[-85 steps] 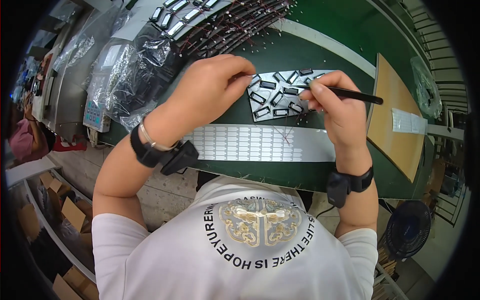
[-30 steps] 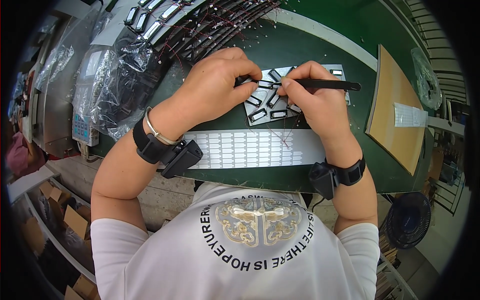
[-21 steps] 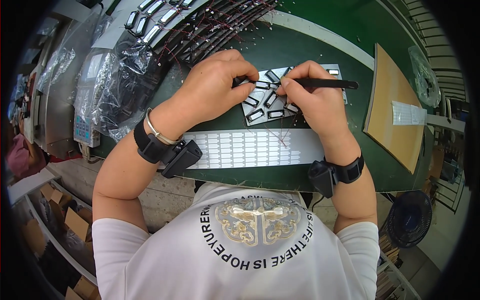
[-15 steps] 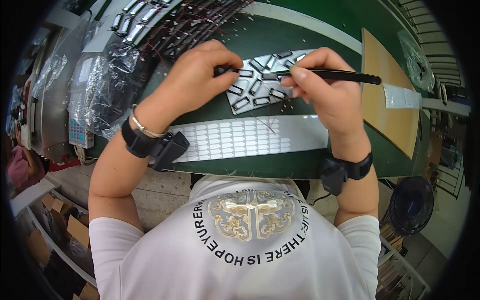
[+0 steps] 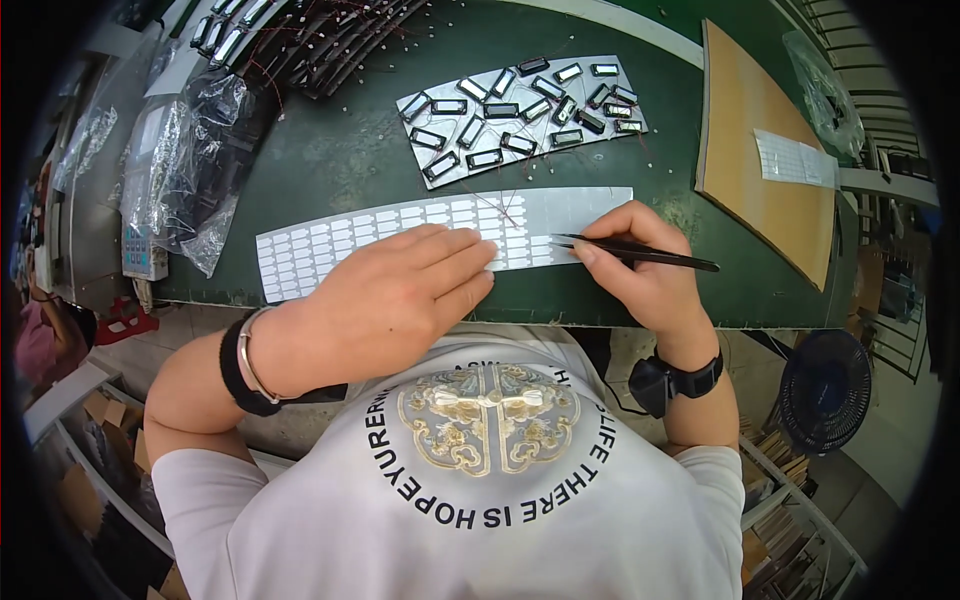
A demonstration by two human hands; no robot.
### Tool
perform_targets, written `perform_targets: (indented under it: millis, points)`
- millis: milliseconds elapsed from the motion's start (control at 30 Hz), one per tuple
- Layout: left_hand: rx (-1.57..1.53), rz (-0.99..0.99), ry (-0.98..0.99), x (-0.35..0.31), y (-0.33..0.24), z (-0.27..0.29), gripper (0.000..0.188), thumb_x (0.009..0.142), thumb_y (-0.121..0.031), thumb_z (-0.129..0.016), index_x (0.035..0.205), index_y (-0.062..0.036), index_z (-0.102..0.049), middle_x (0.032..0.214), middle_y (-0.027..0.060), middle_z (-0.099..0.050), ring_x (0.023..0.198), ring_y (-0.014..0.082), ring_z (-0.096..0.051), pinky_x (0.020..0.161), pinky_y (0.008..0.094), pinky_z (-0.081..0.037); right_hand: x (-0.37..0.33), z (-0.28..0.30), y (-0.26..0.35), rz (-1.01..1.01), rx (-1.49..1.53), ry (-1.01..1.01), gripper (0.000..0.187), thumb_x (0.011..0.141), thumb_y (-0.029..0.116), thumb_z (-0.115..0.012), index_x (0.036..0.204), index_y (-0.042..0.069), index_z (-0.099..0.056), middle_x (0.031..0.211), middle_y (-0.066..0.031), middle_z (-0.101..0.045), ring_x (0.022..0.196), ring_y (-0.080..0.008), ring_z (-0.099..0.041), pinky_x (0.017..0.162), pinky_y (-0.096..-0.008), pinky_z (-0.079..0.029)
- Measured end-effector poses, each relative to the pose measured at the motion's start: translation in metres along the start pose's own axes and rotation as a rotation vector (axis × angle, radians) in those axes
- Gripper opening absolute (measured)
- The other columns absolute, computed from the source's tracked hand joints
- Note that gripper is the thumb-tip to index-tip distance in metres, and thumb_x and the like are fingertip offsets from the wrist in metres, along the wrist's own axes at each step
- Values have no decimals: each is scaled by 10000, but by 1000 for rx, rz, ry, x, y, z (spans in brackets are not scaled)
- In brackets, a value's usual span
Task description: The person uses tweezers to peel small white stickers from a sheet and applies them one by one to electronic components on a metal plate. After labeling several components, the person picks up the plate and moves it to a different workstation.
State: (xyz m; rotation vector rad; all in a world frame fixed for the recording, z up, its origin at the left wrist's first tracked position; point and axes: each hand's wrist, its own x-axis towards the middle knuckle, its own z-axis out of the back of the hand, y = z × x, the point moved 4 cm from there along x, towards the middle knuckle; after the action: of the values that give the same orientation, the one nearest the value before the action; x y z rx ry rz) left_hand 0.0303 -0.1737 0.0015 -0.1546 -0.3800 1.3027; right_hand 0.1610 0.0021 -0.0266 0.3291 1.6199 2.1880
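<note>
My left hand lies flat, fingers outstretched, over a white sheet of small pale labels near the table's front edge. My right hand holds a pair of dark tweezers. Their tips reach the last labels of a row, beside the sheet's bare right end; whether a label is between them I cannot tell. Beyond this sheet, a white panel carries many black, silver-edged oblong parts at various angles, some with thin red wires.
More black parts with red wires are heaped at the far left, beside a clear plastic bag of dark items. A tan board stands along the right side. A dark fan is at the lower right.
Both hands have moved from the panel of black parts down to the label sheet. My left hand has flattened out. The tweezers remain in my right hand, their tips now at the labels.
</note>
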Motion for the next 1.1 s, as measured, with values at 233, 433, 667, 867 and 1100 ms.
perform_targets:
  millis: [233, 433, 667, 867, 1100]
  points:
    - [27, 50, 0, -11, -1, -8, 346, 769, -93, -523, 1096, -20, -607, 1218, 135, -556, 1146, 285, -528, 950, 399, -440, 3, 0, -4, -22, -10, 26, 119, 775, 65, -690, 819, 15, -591, 682, 11, -583, 610, -36, -494, 535, -201, -396]
    - [1, 98, -12, -13, -2, -9, 342, 771, -93, -527, 1096, -27, -609, 1222, 124, -558, 1153, 283, -525, 956, 400, -438, 5, -1, -6, -59, 33, 35, 108, 773, 56, -685, 816, 13, -596, 688, 11, -583, 604, -38, -486, 533, -204, -391]
    - [-27, 117, -23, -16, 1, -11, 329, 778, -99, -532, 1089, -38, -617, 1218, 106, -563, 1148, 275, -530, 963, 398, -434, 10, -2, -4, -116, 85, 78, 88, 781, 31, -668, 814, 0, -592, 725, -16, -600, 646, -69, -537, 575, -213, -425]
    - [-59, 120, -44, -17, 5, -10, 300, 778, -94, -545, 1061, -41, -629, 1201, 100, -576, 1129, 269, -544, 951, 397, -446, 4, 4, -3, -116, 222, 78, 93, 791, 2, -642, 807, -10, -552, 737, -79, -616, 659, -147, -624, 588, -237, -490]
    - [-166, 71, -135, -22, 20, -6, 229, 732, -61, -606, 956, -37, -654, 1129, 113, -612, 1065, 274, -586, 918, 397, -475, 23, 33, 45, 132, 372, 190, 168, 772, 76, -667, 785, 22, -508, 705, -109, -601, 591, -168, -592, 515, -246, -470]
